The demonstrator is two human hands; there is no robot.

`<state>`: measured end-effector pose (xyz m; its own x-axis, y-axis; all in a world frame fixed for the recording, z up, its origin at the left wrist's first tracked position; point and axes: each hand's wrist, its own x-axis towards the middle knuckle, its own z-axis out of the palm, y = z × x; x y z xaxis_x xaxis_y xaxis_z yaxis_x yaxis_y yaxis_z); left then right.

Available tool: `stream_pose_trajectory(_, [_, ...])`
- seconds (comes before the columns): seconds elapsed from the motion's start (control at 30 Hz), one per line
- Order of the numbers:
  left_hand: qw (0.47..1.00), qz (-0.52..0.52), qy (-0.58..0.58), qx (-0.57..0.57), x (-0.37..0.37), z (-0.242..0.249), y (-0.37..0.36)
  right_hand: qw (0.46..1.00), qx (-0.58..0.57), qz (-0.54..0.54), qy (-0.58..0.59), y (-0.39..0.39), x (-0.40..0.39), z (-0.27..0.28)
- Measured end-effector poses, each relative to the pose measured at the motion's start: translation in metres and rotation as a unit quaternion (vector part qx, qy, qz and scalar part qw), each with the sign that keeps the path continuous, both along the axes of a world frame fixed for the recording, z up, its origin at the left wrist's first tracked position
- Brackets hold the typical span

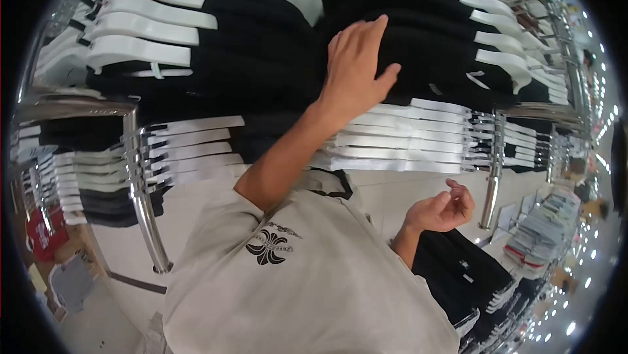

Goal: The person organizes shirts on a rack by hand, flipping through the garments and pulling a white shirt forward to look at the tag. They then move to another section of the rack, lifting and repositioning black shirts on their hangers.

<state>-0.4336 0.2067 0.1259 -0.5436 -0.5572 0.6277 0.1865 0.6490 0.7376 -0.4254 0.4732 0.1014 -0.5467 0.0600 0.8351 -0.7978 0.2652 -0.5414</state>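
My left hand (358, 63) reaches forward, back of the hand up, with fingers stretched out and the thumb apart. It lies over the black garments (412, 53) hanging on the rack, and nothing shows in its grip. White hangers (500, 43) hold these garments on the right, and more white hangers (144, 20) stand in a row on the left. My right hand (441, 209) is low on the right, beside my light shirt. Its fingers are loosely curled with gaps between them, and no object shows in it.
A chrome rack post (139, 190) stands at the left and another post (494, 184) at the right. Below the upper garments runs a row of white hangers (399, 135). Folded black clothes (458, 269) lie at lower right, near stacked grey garments (543, 226).
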Motion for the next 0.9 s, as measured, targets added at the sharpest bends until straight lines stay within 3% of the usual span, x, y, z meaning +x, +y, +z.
stream_pose_trajectory(0.13, [0.993, -0.062, -0.095, -0.007, 0.011, -0.004, 0.012, 0.999, 0.034, 0.021, -0.008, 0.014, 0.006, -0.003])
stream_pose_trajectory(0.17, [0.993, -0.089, -0.066, -0.035, 0.016, -0.01, 0.02, 0.999, 0.028, 0.017, -0.031, 0.013, 0.006, -0.002])
stream_pose_trajectory(0.27, [0.976, -0.197, -0.085, 0.032, 0.035, -0.013, 0.051, 0.992, 0.075, 0.025, -0.103, 0.019, 0.0, -0.005])
stream_pose_trajectory(0.47, [0.969, -0.24, -0.054, -0.001, 0.055, -0.008, 0.092, 0.964, 0.161, 0.142, -0.159, -0.011, -0.023, 0.004])
stream_pose_trajectory(0.67, [0.937, -0.328, -0.082, 0.084, 0.057, -0.015, 0.095, 0.942, 0.233, 0.119, -0.211, -0.018, -0.044, 0.027])
stream_pose_trajectory(0.73, [0.934, -0.335, -0.085, 0.093, 0.056, -0.015, 0.095, 0.942, 0.267, 0.111, -0.17, -0.019, -0.048, 0.031])
stream_pose_trajectory(0.8, [0.932, -0.338, -0.081, 0.101, 0.053, -0.017, 0.096, 0.941, 0.236, 0.13, -0.205, -0.021, -0.049, 0.032])
stream_pose_trajectory(0.9, [0.969, -0.241, -0.049, 0.005, 0.044, -0.021, 0.087, 0.943, 0.216, 0.138, -0.21, -0.024, -0.05, 0.029])
